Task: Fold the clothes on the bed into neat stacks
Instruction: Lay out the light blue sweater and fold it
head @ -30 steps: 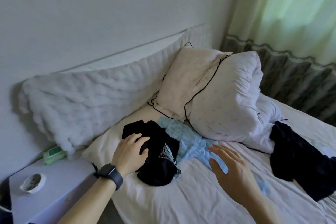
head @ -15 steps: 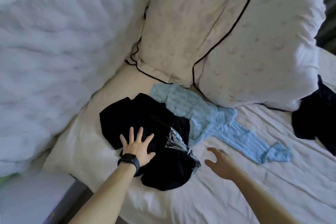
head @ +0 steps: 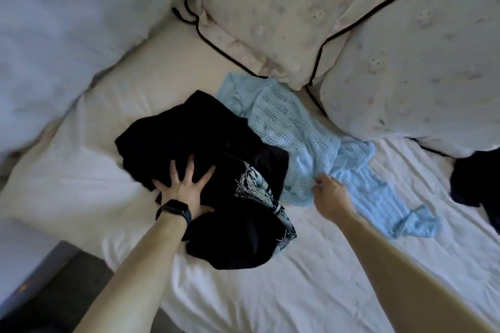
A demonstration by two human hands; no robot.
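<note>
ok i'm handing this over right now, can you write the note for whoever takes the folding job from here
Left hand: open, fingers spread, pressing flat on the black clothes pile.
Right hand: fingers curled at the near edge of the blue knit top, apparently pinching it.
Where: the black clothes pile lies crumpled on the sheet, overlapping the blue knit top, which runs up against the pillows. Another dark garment lies at the right edge.
Done: nothing folded, no stack visible.
Left: flatten, fold and stack every garment.
</note>
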